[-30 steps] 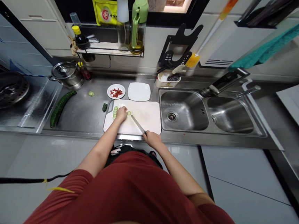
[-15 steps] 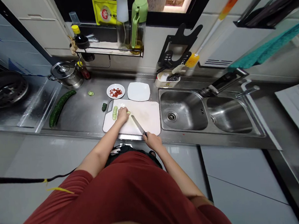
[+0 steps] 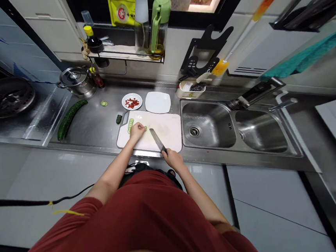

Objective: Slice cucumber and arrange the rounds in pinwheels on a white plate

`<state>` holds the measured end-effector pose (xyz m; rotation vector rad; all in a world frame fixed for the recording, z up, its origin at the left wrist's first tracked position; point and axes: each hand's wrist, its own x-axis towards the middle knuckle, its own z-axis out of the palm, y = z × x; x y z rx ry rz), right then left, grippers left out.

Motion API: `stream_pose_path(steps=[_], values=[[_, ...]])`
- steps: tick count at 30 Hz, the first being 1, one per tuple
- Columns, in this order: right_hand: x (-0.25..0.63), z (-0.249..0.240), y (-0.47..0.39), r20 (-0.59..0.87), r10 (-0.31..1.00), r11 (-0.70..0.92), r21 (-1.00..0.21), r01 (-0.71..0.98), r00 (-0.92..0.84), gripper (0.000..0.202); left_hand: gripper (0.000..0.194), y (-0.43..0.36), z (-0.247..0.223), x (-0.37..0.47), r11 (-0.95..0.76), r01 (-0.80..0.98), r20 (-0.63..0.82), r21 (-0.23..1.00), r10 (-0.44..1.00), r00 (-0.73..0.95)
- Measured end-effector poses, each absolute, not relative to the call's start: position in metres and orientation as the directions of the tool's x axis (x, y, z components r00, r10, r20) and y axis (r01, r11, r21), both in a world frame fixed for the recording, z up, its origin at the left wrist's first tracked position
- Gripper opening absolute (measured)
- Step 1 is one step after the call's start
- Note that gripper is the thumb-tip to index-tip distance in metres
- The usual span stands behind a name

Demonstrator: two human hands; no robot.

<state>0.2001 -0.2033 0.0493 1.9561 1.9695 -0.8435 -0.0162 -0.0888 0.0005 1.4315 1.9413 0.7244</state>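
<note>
My right hand is wrapped round the handle of a knife, whose blade lies over the white cutting board and points up and left. Over the board's left half, my left hand has its fingers drawn together at a small pale green piece of cucumber. Just behind that hand lies a row of cucumber slices. A dark green cucumber end rests beside the board's handle. Behind the board are a plate of chopped red pieces and a square white plate.
A whole cucumber and a lidded steel pot are at the left, with a wok farther left. The double sink adjoins the board's right side. A shelf with bottles hangs behind.
The fingers of my left hand have drawn closer together, and the hand has shifted slightly on the board. The knife stays in my right hand. The whole view has shifted slightly.
</note>
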Motion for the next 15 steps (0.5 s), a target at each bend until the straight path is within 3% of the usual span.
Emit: stream_pose_path(steps=[5,15], values=[[0.201,0.049,-0.203,-0.546,0.834,-0.06,-0.235,0.97,-0.08,0.043,0.018,-0.112,-0.001,-0.03,0.309,0.573,-0.185,0.759,0.946,-0.265],[0.203,0.044,-0.203,-0.531,0.844,-0.084,-0.27,0.959,-0.076,0.043,0.015,-0.127,-0.014,-0.084,0.386,0.619,-0.131,0.684,0.9,-0.416]])
